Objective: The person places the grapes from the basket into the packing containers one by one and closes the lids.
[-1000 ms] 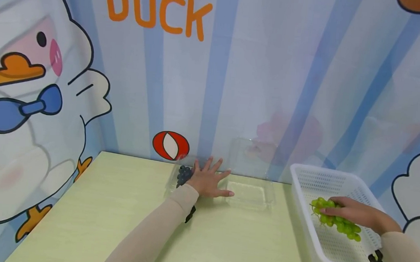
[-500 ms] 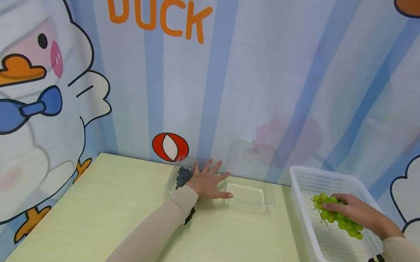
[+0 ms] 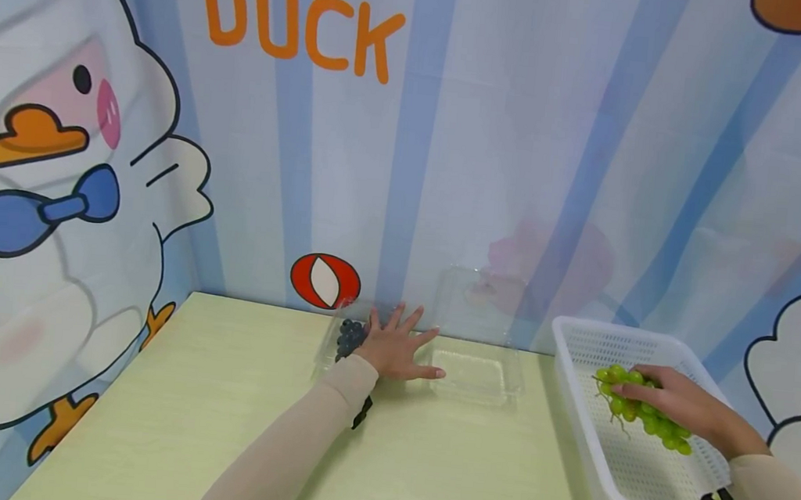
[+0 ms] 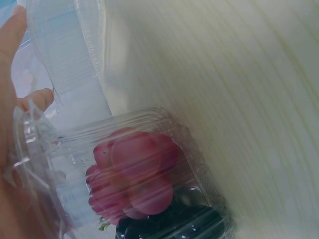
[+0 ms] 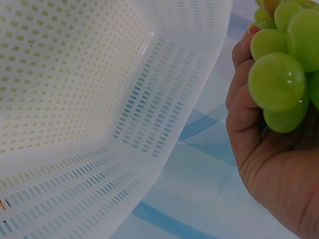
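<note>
A bunch of green grapes [image 3: 662, 427] is gripped in my right hand [image 3: 685, 406], above the white basket [image 3: 603, 462]; the right wrist view shows the fingers curled round the green grapes [image 5: 277, 82]. My left hand [image 3: 392, 351] lies with fingers spread over a clear plastic box [image 3: 325, 346]. Dark grapes [image 3: 349, 339] show inside that box beside the hand. Through its clear wall, the left wrist view shows red grapes [image 4: 139, 169] next to the dark grapes [image 4: 174, 224]. Right of the left hand stands another clear box [image 3: 476, 370], its lid raised.
The pale table [image 3: 440, 465] runs up to a patterned cloth backdrop [image 3: 494, 132]. The raised clear lid [image 3: 477, 303] leans by the cloth. The basket's perforated walls [image 5: 159, 94] rise at the table's right side.
The green grapes have lifted slightly in my right hand and shifted a little, staying over the basket. My left hand stays in place on the box.
</note>
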Demonstrator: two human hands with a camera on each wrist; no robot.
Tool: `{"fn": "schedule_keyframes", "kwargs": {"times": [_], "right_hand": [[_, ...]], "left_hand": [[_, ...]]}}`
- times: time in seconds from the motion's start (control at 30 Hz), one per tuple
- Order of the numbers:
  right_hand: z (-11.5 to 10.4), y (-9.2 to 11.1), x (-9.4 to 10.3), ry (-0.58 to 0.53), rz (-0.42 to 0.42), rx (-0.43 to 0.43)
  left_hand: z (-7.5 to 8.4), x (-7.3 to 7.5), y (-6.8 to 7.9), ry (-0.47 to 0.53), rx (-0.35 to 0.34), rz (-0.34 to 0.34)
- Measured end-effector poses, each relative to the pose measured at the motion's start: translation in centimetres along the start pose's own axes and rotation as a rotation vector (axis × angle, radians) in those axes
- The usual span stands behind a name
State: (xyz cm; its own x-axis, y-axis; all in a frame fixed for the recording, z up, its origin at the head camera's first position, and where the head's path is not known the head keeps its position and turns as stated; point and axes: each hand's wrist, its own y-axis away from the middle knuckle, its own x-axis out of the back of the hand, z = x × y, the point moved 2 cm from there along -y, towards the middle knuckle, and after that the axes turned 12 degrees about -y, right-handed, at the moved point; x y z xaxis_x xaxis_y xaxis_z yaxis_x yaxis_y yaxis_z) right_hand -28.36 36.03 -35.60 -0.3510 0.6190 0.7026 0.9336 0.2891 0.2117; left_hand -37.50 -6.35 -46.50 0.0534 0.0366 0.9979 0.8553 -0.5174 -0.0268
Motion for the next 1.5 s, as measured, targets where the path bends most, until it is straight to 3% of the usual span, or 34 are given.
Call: {"fn": "schedule_keyframes", "kwargs": {"times": [0.53, 0.93, 1.5], "right_hand": [[-1.6, 0.2, -0.2, 0.036, 0.064, 0.071], [-2.5, -0.1, -0.5, 0.036, 0.053, 0.077], [-3.4, -0.6, -0.7, 0.034, 0.043, 0.096]], "left_hand": [[0.1, 0.2, 0.2, -0.004, 0.010, -0.001], [0.3, 0.9, 0.7, -0.002, 0.008, 0.007], [0.0, 0.0, 0.1, -0.004, 0.006, -0.004]]}}
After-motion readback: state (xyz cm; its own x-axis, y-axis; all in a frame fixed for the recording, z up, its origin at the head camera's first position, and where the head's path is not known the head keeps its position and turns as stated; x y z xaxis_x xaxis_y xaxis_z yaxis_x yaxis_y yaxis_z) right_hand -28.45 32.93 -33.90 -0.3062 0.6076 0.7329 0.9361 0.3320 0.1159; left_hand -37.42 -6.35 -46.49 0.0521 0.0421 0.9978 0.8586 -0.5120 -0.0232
